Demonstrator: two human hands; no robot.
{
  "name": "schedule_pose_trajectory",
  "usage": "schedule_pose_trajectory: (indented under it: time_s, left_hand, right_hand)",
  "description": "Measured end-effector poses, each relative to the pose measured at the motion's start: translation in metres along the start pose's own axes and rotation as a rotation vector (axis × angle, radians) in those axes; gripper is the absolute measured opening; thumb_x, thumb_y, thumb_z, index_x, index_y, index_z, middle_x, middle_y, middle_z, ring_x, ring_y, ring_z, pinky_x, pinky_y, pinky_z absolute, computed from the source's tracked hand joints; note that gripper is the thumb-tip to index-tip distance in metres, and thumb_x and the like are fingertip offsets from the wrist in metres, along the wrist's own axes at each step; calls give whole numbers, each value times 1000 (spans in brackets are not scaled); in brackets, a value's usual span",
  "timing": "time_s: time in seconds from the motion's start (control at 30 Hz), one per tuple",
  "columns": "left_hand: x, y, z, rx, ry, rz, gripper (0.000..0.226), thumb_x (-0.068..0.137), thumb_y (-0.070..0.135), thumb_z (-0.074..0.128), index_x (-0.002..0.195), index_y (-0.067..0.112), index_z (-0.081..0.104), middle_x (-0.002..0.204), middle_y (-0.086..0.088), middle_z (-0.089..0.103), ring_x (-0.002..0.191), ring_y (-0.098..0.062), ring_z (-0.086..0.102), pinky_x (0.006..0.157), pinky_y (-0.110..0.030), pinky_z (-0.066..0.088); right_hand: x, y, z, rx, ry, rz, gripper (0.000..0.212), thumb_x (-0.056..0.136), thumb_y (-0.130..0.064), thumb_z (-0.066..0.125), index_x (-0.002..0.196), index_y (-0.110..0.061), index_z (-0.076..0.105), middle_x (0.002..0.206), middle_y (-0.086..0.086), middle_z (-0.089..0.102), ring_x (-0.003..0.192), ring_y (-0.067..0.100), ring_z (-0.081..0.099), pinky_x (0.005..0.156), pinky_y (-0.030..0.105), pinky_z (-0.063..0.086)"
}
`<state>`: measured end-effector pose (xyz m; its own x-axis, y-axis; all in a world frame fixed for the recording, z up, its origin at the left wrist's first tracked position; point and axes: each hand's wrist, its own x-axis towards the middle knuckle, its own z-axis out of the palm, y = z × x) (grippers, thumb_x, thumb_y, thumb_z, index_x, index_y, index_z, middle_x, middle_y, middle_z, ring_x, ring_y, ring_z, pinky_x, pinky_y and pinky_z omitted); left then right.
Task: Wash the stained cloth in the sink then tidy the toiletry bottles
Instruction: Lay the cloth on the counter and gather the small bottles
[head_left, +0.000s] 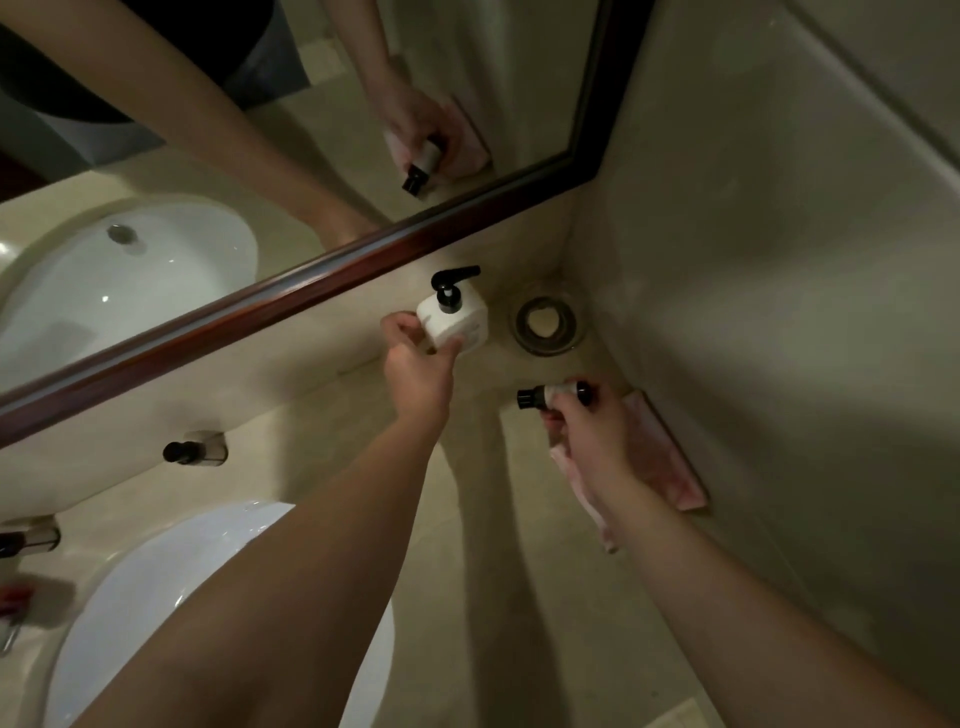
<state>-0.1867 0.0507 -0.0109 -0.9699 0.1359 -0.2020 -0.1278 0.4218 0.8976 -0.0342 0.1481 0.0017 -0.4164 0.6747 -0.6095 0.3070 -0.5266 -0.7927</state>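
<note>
Tidying stage: pump bottle (457, 325) gripped by left hand (415, 364), small bottle (553, 395) by right hand (592, 431), pink cloth (670, 467) beneath; remaining bottles unplaced.

The pump bottle (457, 325) is white with a black pump head, and the small bottle (553, 396) is pale with black caps at both ends. The cloth (660, 462) is pale pink — the countertop (467, 545) beige, the sink (182, 587) white, the mirror frame (311, 280) dark reddish brown.

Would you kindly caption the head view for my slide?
Left hand holds the pump bottle; right hand holds a small bottle over a pink cloth.
</note>
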Motion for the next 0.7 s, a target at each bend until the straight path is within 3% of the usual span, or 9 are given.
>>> schedule_pose_trajectory:
  time_s: [0.1, 0.17, 0.27, 0.43, 0.6, 0.7]
  left_hand:
    - [-2, 0, 7, -33, 42, -24, 46, 75, 18, 79, 104, 23, 44, 106, 2, 61, 94, -12, 62, 74, -26, 53]
    - [-1, -1, 10, -49, 59, -34, 44, 74, 21, 79, 100, 27, 44, 105, 0, 61, 90, -12, 62, 72, -24, 53]
    - [2, -1, 10, -47, 46, -37, 41, 73, 23, 80, 95, 25, 45, 99, -1, 61, 85, -11, 60, 67, -20, 47]
    - [7, 1, 7, -99, 7, -37, 40, 73, 18, 82, 89, 26, 46, 95, 4, 62, 84, -7, 61, 67, -20, 49]
    - [0, -3, -4, -65, -14, -7, 42, 70, 20, 83, 91, 23, 47, 91, 4, 55, 84, -12, 56, 74, -22, 48]
    - [-18, -4, -20, -85, -29, -54, 35, 73, 16, 80, 92, 22, 50, 89, 2, 55, 83, -14, 56, 74, -23, 47]
  right_hand:
    - [0, 0, 3, -5, -2, -45, 21, 82, -6, 66, 100, 0, 57, 77, 9, 62, 60, 11, 59, 55, 20, 48]
    - [0, -1, 6, 19, 2, -54, 14, 82, -2, 65, 91, -10, 57, 79, 9, 62, 58, 10, 60, 53, 17, 48]
    - [1, -2, 9, 49, -1, -45, 23, 83, 2, 62, 86, -19, 54, 79, 7, 62, 54, 8, 59, 49, 16, 44]
    - [-1, -3, 8, 44, -34, -23, 22, 82, -2, 65, 88, -20, 54, 80, 7, 62, 62, 10, 59, 59, 23, 40]
    - [-8, -6, 10, 109, -96, 14, 21, 84, -9, 68, 96, -12, 51, 89, 17, 62, 58, 9, 60, 46, 13, 42]
    - [-14, -8, 19, 105, -129, 4, 15, 85, -6, 64, 88, -14, 52, 89, 16, 62, 65, 15, 63, 53, 18, 48]
